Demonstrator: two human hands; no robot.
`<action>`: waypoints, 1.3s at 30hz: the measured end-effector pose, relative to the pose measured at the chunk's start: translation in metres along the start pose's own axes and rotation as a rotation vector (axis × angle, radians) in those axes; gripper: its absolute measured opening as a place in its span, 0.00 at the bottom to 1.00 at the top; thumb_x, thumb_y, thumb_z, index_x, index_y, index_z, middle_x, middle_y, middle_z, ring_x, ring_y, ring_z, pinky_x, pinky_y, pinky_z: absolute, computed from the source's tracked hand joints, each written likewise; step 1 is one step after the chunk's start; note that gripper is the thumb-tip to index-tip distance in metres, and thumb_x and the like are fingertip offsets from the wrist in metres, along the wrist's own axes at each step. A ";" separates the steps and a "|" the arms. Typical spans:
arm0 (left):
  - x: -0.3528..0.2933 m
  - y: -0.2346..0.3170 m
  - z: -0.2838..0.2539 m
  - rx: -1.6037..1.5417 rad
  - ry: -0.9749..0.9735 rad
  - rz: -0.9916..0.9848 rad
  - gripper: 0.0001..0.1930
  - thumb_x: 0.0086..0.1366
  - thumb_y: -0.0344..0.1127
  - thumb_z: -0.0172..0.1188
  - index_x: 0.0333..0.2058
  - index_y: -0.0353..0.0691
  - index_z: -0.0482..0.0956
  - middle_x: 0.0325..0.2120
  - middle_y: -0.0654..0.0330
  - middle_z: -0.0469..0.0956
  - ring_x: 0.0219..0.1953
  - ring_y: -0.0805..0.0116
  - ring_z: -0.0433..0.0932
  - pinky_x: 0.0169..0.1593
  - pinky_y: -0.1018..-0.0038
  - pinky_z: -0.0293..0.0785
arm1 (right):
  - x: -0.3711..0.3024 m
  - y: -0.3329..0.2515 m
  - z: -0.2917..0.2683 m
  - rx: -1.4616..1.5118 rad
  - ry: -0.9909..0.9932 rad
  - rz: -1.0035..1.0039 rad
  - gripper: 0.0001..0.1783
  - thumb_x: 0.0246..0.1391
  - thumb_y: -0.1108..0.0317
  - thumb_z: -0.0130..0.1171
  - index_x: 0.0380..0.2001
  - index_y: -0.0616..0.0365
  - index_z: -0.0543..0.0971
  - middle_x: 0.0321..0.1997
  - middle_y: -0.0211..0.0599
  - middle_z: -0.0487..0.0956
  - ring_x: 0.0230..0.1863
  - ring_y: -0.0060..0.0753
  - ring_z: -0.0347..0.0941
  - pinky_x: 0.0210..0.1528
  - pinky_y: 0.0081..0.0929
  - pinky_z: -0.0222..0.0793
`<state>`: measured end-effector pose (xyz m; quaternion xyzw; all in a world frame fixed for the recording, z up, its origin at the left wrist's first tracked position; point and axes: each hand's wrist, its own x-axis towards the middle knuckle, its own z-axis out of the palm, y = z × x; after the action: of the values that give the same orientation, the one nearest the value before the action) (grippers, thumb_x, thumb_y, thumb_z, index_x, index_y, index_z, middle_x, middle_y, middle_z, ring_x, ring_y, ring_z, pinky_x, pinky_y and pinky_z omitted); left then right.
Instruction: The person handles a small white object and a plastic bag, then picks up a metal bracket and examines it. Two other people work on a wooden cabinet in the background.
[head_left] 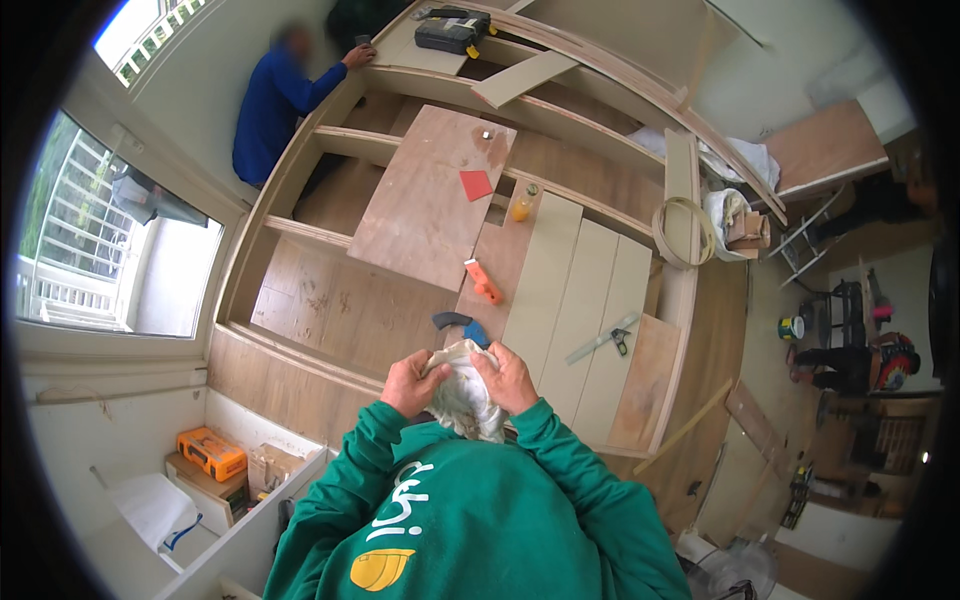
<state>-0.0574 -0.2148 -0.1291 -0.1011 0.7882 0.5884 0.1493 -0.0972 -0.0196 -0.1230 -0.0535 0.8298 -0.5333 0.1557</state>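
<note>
A crumpled white cloth (465, 395) is stretched between my two hands in front of my green sweatshirt. My left hand (408, 385) grips its left edge, thumb on top. The opposite edge is pinched by my right hand (507, 382). Just beyond the cloth lies a blue and dark grey hand tool (463, 325), its exact kind unclear. Farther off, on a wooden board, rests an orange hand tool (483, 283). A glass bottle of yellow-orange liquid (522, 207) stands beyond it, near a red square sheet (476, 185) lying on a reddish plywood panel (425, 200).
A large wooden frame (340, 238) with crosspieces surrounds these things. To the right, a combination square (605, 340) lies on pale boards (560, 300). A black toolbox (452, 32) sits at the far end, near a person in blue (275, 110). Another person (890, 365) is far right.
</note>
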 end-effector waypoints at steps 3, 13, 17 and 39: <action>0.001 -0.020 -0.004 -0.079 0.080 -0.024 0.13 0.62 0.36 0.59 0.40 0.32 0.72 0.26 0.64 0.73 0.28 0.80 0.68 0.31 0.80 0.67 | 0.021 -0.003 0.009 0.070 -0.084 0.043 0.15 0.53 0.61 0.59 0.27 0.65 0.72 0.22 0.33 0.72 0.25 0.17 0.65 0.27 0.24 0.64; -0.036 -0.069 -0.038 -0.312 0.096 -0.222 0.14 0.64 0.36 0.55 0.43 0.31 0.70 0.32 0.60 0.77 0.33 0.74 0.76 0.38 0.78 0.73 | 0.067 -0.028 0.027 0.478 -0.271 0.162 0.08 0.50 0.68 0.57 0.29 0.63 0.74 0.26 0.27 0.74 0.28 0.14 0.66 0.28 0.18 0.63; -0.042 -0.082 -0.037 -0.406 0.109 -0.227 0.14 0.65 0.36 0.55 0.43 0.31 0.71 0.32 0.60 0.77 0.33 0.74 0.77 0.38 0.78 0.73 | 0.063 -0.011 0.035 0.307 -0.264 0.149 0.06 0.54 0.68 0.54 0.28 0.59 0.70 0.26 0.23 0.69 0.29 0.14 0.63 0.31 0.18 0.61; -0.066 -0.169 -0.074 0.220 -0.040 -0.410 0.21 0.61 0.49 0.58 0.25 0.32 0.79 0.17 0.58 0.77 0.16 0.73 0.73 0.22 0.73 0.71 | -0.145 0.250 0.007 -0.472 -0.091 0.519 0.12 0.51 0.63 0.55 0.35 0.59 0.75 0.35 0.52 0.75 0.40 0.56 0.71 0.44 0.43 0.69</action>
<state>0.0527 -0.3350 -0.2377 -0.2306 0.8074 0.4584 0.2913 0.0619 0.1176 -0.3217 0.1007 0.9083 -0.2665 0.3063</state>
